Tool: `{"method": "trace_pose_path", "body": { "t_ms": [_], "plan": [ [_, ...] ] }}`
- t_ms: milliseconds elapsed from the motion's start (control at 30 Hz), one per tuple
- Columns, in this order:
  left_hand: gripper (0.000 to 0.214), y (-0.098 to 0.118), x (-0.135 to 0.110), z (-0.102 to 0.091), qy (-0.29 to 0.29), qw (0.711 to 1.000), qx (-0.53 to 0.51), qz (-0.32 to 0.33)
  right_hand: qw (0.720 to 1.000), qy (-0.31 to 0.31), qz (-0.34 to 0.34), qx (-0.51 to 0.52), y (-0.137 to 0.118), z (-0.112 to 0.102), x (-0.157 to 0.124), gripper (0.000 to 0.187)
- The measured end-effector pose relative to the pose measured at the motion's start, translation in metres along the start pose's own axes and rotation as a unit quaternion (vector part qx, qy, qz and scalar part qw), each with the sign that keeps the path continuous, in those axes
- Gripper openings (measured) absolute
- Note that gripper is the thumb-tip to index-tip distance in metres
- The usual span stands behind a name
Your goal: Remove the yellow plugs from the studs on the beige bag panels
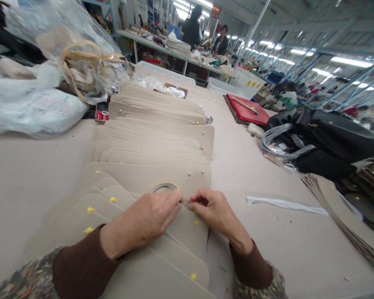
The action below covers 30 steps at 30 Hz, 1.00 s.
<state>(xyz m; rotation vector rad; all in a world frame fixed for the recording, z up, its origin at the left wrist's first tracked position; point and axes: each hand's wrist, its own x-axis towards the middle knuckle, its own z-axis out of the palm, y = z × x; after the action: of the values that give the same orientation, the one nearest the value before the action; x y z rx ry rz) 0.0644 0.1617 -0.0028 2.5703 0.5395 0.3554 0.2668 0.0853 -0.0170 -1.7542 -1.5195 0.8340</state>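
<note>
My left hand (145,218) lies over the beige panels (146,172), its fingers closed. A thin ring with a yellow edge, which looks like a roll of tape (164,185), shows behind its knuckles and seems held in that hand. My right hand (216,211) is closed in a pinch at the panel's right side, beside a small gold stud (189,200); anything between its fingertips is too small to make out. More gold studs show on the panels further up. Yellow tabs (113,199) are stuck on several nearer panels, which overlap in a fan.
Plastic-wrapped bundles (34,108) lie at the left. On the right are a red pad (249,110) with a stick on it, a black bag (324,137), a white strip (283,204) and a stack of long strips (339,207). Two people stand by a far table.
</note>
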Motion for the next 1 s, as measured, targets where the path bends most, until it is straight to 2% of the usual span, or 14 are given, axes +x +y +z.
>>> {"method": "trace_pose_path", "body": {
  "t_ms": [67, 133, 233, 333, 433, 533, 700, 867, 900, 1000],
  "plan": [
    [0.017, -0.007, 0.0, 0.005, 0.06, 0.998, 0.021, 0.008, 0.999, -0.05, 0.014, 0.01, -0.002, 0.0, -0.009, 0.009],
    [0.019, -0.012, 0.0, 0.009, 0.09, 0.994, 0.057, 0.001, 0.998, -0.016, 0.038, 0.046, 0.001, -0.001, -0.014, 0.006],
    [0.019, -0.014, 0.001, 0.014, 0.066, 0.994, 0.083, -0.024, 0.984, 0.048, 0.098, 0.144, 0.009, 0.0, -0.014, 0.021],
    [0.015, -0.009, 0.002, 0.016, 0.037, 0.996, 0.076, -0.032, 0.976, 0.04, 0.124, 0.175, 0.011, 0.004, -0.011, 0.03],
    [0.011, -0.005, 0.004, 0.016, 0.021, 0.995, 0.093, -0.037, 0.988, 0.044, 0.108, 0.105, 0.006, 0.01, -0.008, 0.026],
    [0.013, -0.004, 0.004, 0.016, 0.016, 0.992, 0.12, -0.035, 0.996, 0.057, 0.063, 0.008, 0.0, 0.014, -0.007, 0.021],
    [0.012, -0.005, 0.002, 0.017, 0.019, 0.991, 0.128, -0.038, 0.993, 0.064, 0.009, -0.095, -0.005, 0.019, -0.003, 0.016],
    [0.013, -0.004, 0.003, 0.016, 0.007, 0.991, 0.125, -0.047, 0.988, 0.056, 0.019, -0.14, -0.004, 0.021, 0.003, 0.012],
    [0.014, -0.003, 0.003, 0.016, 0.005, 0.991, 0.125, -0.05, 0.987, 0.061, 0.027, -0.143, -0.003, 0.02, 0.004, 0.008],
    [0.014, -0.003, 0.004, 0.014, 0.0, 0.99, 0.127, -0.055, 0.982, 0.11, 0.042, -0.148, 0.002, 0.017, 0.0, 0.016]
  ]
}}
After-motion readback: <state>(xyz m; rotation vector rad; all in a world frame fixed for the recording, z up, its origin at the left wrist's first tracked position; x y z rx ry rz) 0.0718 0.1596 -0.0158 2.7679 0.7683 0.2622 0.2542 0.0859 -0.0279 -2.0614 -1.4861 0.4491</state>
